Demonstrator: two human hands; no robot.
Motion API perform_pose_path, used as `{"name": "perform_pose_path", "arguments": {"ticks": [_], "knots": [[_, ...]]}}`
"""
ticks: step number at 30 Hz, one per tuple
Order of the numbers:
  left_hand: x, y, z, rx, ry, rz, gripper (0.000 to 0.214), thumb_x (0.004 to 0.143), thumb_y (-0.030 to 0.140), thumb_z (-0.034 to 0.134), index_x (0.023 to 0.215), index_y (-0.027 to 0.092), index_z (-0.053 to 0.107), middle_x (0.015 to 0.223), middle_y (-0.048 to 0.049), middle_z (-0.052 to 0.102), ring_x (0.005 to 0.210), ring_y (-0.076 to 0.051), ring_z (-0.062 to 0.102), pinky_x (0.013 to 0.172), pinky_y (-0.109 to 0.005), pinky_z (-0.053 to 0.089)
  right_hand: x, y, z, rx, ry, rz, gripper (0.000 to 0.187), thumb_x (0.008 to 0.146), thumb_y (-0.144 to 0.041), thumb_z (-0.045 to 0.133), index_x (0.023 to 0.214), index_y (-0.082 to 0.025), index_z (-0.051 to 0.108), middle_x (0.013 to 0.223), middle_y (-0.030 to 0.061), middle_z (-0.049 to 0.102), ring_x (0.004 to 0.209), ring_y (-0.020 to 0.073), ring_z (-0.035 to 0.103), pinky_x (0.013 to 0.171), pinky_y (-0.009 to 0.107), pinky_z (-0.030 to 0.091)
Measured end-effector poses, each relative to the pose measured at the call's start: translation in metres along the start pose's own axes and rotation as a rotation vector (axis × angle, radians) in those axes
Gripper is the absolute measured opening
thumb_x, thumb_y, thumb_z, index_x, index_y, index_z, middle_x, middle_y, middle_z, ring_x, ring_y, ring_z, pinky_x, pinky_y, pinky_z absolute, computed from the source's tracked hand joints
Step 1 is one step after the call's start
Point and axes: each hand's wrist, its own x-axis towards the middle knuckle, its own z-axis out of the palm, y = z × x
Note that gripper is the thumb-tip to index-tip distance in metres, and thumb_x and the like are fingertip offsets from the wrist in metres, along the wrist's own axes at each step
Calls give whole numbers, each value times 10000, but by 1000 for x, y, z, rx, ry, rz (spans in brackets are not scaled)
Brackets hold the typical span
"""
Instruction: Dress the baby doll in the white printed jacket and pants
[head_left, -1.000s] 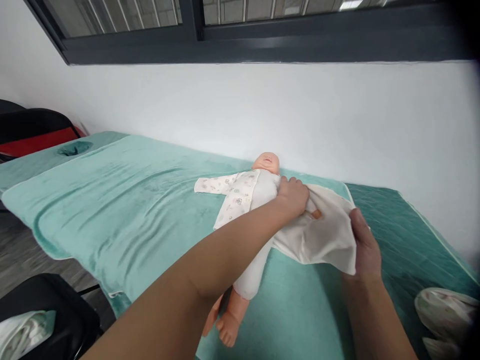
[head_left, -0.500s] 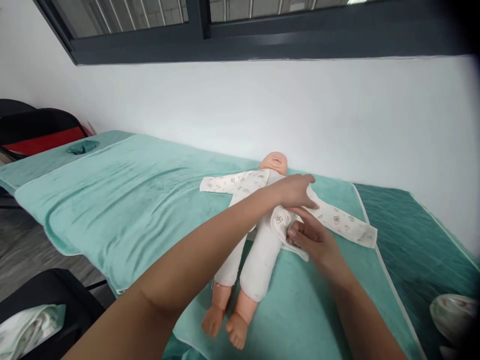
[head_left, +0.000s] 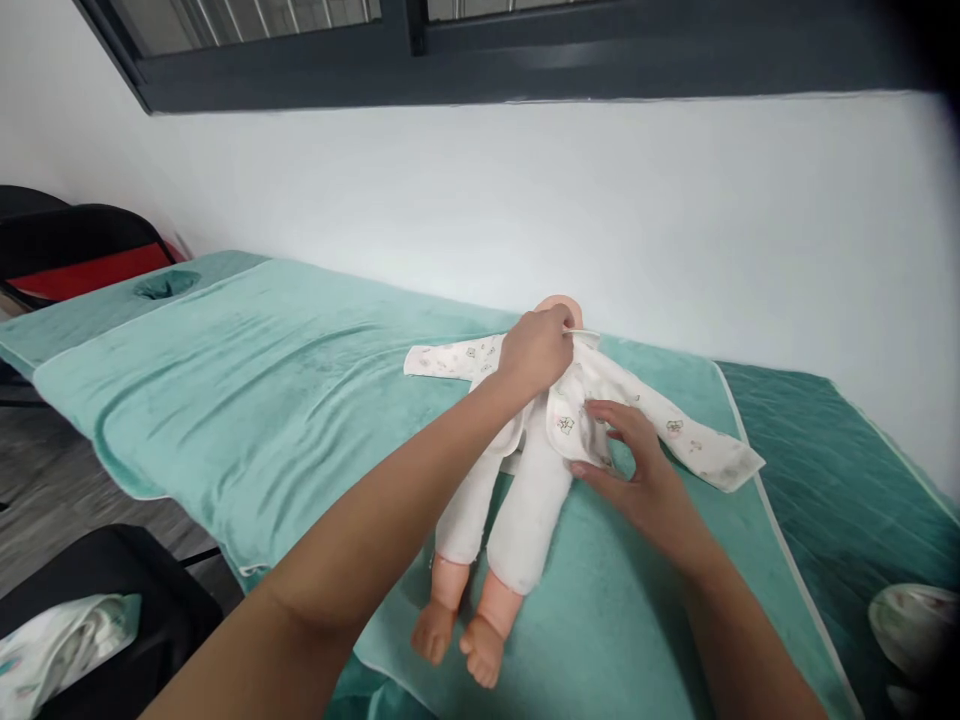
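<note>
While pinching the collar of a printed jacket (head_left: 626,388) with the left grip (head_left: 537,348), spreading the right grip (head_left: 637,475) at the hem

Clenched at the left grip, apparently on the collar edge, between thumb and forefinger; cannot tell how firmly, with the fingertips partly turned away. Loosely parted at the right grip, with thumb and finger tips against the lower corner of the front panel (head_left: 570,425), not clearly holding it.

Find the jacket beneath and between both grips, draped over the chest of a doll (head_left: 529,525), with one sleeve just left of the left grip and the other stretched out to the right of the right grip. Below the left grip, between the forearms, see the doll's legs and bare feet (head_left: 484,648), on a bed with a teal cover (head_left: 315,370).

Expect light, soft, floppy cloth, probably not slippery and hardly fragile, but quick to bunch. Best taken in a thumb-and-finger pinch at the collar or front edge, while steadying the hem with the other grip. Expect a light doll too, easily dragged along with the cloth.

Compared with half a second ago: at the left grip, a pinch at the collar instead of outstretched fingers over the chest; at the right grip, spread fingers instead of a curl around the panel's edge; above the left grip, less of the doll's head (head_left: 559,301) in view.
</note>
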Motion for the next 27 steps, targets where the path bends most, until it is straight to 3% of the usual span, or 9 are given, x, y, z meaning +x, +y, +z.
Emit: {"name": "perform_pose_path", "arguments": {"ticks": [5, 8, 11, 13, 17, 21, 27], "knots": [[-25, -26, -8, -90, 161, 13, 238, 831, 89, 492, 995, 209, 616, 948, -59, 668, 932, -210, 600, 809, -335, 475, -2, 2, 1, -6, -73, 1, 439, 879, -297, 677, 1295, -303, 538, 1141, 54, 549, 951, 192, 568, 801, 354, 511], [-65, -49, -15, -239, 245, -31, 185, 869, 142, 490, 982, 214, 618, 1007, -41, 671, 980, -181, 607, 907, -330, 477, -4, 2, 0, -3, -70, -9, 261, 929, -244, 589, 1186, -285, 606, 988, 31, 585, 819, 169, 556, 733, 336, 482], [-118, -73, -23, -321, 264, -187, 187, 905, 198, 474, 1005, 229, 630, 1062, -32, 679, 1018, -172, 617, 907, -317, 487, -7, -3, 2, -13, -22, -46, 168, 947, -215, 549, 1065, -278, 651, 960, 37, 624, 823, 186, 575, 714, 344, 457], [-152, -86, -28, -392, 182, -290, 210, 928, 239, 455, 1045, 230, 629, 1054, -36, 692, 990, -175, 638, 885, -321, 508, -10, -10, 6, 11, 16, -68, 168, 945, -202, 550, 1040, -282, 663, 974, 43, 640, 848, 201, 595, 708, 351, 454], [-198, -96, -34, -373, 78, -257, 276, 905, 222, 500, 1157, 273, 600, 1118, -27, 678, 1038, -181, 634, 954, -340, 500, -16, -21, 18, -11, 39, -91, 214, 933, -185, 566, 1068, -298, 688, 1010, 49, 646, 902, 216, 614, 748, 364, 468], [-211, -96, -35, -231, 60, -198, 382, 872, 177, 539, 1240, 278, 549, 1166, -33, 660, 1075, -188, 615, 969, -347, 487, -25, -18, 23, -42, 86, 1, 200, 919, -259, 614, 1108, -286, 671, 1048, 51, 633, 952, 216, 601, 837, 378, 478], [-195, -88, -22, -2, 54, -157, 304, 912, 255, 529, 1211, 229, 568, 1061, -56, 687, 978, -240, 620, 876, -392, 468, -51, -4, 26, -198, 273, 378, 445, 860, -480, 653, 1211, -213, 593, 1096, 85, 632, 964, 236, 599, 823, 392, 491]]}}
